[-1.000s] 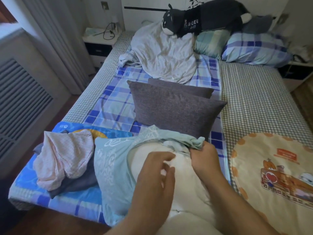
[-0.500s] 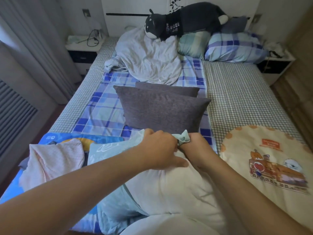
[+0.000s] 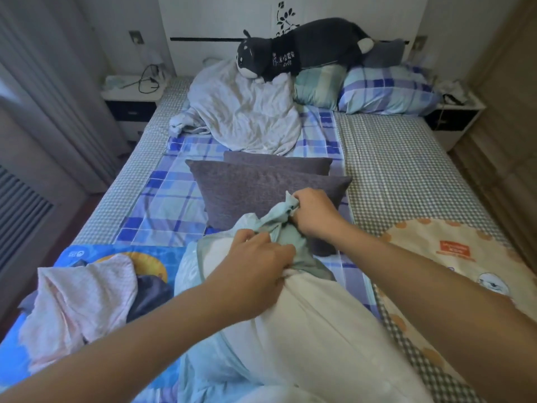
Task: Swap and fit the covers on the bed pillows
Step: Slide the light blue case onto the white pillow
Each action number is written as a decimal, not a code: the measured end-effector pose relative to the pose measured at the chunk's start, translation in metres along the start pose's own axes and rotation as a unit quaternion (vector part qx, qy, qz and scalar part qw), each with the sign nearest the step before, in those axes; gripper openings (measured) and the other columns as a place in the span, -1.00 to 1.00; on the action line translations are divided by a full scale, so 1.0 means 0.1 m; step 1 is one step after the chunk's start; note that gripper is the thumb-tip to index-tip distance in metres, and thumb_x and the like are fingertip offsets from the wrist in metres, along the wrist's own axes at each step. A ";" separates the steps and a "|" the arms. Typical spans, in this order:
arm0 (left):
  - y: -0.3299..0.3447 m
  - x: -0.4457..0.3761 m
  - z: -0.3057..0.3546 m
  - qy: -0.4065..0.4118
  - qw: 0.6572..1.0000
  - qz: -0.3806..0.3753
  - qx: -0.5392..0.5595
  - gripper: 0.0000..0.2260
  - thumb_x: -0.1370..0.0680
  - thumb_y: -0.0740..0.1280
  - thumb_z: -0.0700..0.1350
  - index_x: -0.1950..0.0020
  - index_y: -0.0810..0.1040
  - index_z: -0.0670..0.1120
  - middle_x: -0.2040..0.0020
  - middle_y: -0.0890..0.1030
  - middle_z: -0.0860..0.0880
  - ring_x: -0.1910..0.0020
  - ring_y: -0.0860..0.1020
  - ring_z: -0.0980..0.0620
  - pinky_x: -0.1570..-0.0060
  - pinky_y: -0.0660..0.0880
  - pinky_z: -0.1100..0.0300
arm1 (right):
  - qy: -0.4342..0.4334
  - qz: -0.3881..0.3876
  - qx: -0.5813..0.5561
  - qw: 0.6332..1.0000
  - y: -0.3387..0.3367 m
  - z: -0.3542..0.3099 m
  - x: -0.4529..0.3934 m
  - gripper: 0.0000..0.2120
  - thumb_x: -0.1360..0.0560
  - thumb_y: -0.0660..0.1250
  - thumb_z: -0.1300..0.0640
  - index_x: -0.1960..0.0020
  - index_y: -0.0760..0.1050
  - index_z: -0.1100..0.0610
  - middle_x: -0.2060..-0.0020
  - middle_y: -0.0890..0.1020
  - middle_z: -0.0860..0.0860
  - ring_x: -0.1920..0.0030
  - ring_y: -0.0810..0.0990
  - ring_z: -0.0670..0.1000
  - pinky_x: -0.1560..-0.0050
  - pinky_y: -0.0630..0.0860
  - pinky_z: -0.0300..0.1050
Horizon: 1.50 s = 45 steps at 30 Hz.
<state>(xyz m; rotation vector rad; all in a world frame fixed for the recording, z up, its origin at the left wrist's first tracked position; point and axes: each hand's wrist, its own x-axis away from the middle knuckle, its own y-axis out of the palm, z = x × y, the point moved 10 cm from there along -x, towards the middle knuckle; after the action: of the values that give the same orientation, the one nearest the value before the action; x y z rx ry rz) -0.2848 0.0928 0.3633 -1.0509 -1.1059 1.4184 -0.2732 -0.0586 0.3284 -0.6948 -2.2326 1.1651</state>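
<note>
Teal cover (image 3: 279,228) is bunched at frame centre; right hand (image 3: 315,213) and left hand (image 3: 258,257) both grip it over white pillow (image 3: 313,321).

cushions (image 3: 261,193) behind pillow (image 3: 313,321) (clothes (image 3: 78,301) left), plush (image 3: 299,50) at headboard

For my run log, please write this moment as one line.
step: cover removal | left hand: grips light green cover | right hand: grips cover | white pillow: partly bare

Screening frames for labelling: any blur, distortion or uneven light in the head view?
Head view: motion blur smears the white pillow and both forearms at the bottom; left hand and right hand on the teal cover stay sharper; wide-angle bends curtains and walls at the edges; soft, dim bluish light, no glare.
</note>
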 end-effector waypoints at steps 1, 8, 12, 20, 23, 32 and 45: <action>-0.03 -0.01 -0.03 -0.009 0.999 -0.020 -0.030 -0.96 -0.42 0.19 -0.07 0.15 0.39 0.04 0.30 0.52 0.04 0.23 0.52 -0.09 0.03 0.34 -0.01 | -0.008 0.000 0.027 1.000 -0.06 -0.05 -0.04 -0.76 -0.52 0.30 0.28 0.33 0.44 0.15 0.27 0.59 0.18 0.27 0.51 0.17 0.34 0.40 0.00; 0.00 -0.25 0.41 -0.055 0.984 -0.071 -0.156 -0.79 -0.62 0.19 -0.03 0.07 0.60 -0.03 0.04 0.64 -0.07 -0.04 0.58 -0.11 -0.18 0.39 -0.03 | -0.080 0.020 0.114 0.990 0.09 -0.44 0.14 -0.90 -0.59 0.22 0.16 0.08 0.47 0.12 0.19 0.52 0.07 0.08 0.56 0.22 0.10 0.52 0.08; 0.12 0.04 0.27 -0.051 0.994 -0.057 -0.081 -0.75 -0.58 0.20 0.18 0.18 0.44 0.06 0.16 0.65 0.00 0.09 0.58 -0.04 -0.15 0.26 -0.02 | -0.024 -0.052 0.054 0.997 0.29 0.22 0.29 -0.80 -0.50 0.16 0.30 0.10 0.50 0.06 0.12 0.59 0.09 0.10 0.57 0.23 0.10 0.54 0.12; 0.13 0.45 0.28 0.101 0.971 0.199 -0.081 -0.78 -0.47 0.28 -0.33 0.25 0.42 -0.02 0.35 0.37 0.05 0.30 0.36 -0.02 0.03 0.38 0.02 | 0.075 -0.123 -0.345 0.928 0.56 0.18 0.75 -0.77 -0.53 0.37 -0.13 -0.07 0.62 -0.02 0.10 0.71 -0.11 0.05 0.67 -0.11 -0.01 0.60 -0.15; 0.02 0.53 0.31 0.114 0.941 0.302 -0.097 -0.75 -0.51 0.26 -0.35 0.30 0.46 -0.06 0.36 0.33 0.01 0.34 0.34 -0.03 0.08 0.41 0.03 | 0.057 -0.163 -0.110 0.979 0.75 0.19 0.82 -0.68 -0.52 0.35 -0.21 -0.09 0.59 -0.01 0.06 0.68 -0.09 0.06 0.63 -0.09 0.05 0.55 -0.13; 0.20 -0.28 0.17 -0.051 0.998 -0.007 -0.037 -0.71 -0.46 0.19 0.22 0.14 0.36 0.00 0.20 0.57 -0.01 0.11 0.48 -0.04 -0.21 0.24 -0.06 | 0.057 0.034 0.056 0.996 0.25 0.17 -0.07 -0.70 -0.63 0.21 -0.03 -0.11 0.57 0.18 -0.07 0.63 0.22 -0.04 0.59 0.28 0.04 0.53 0.03; -0.17 -0.15 -0.64 -0.045 0.993 0.108 0.002 -0.89 -0.38 0.26 -0.08 0.29 0.35 -0.02 0.31 0.42 0.02 0.44 0.46 -0.14 0.41 0.36 0.09 | 0.064 0.105 -0.002 0.992 -0.17 0.50 -0.56 -0.69 -0.60 0.22 0.00 -0.15 0.57 0.20 -0.07 0.64 0.18 -0.10 0.57 0.24 -0.08 0.46 0.05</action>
<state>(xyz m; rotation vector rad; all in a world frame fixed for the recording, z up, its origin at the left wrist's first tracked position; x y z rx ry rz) -0.2172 0.0851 0.3682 -1.1407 -1.0789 1.6533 -0.2685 -0.1319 0.3060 -0.9982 -2.0946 1.1784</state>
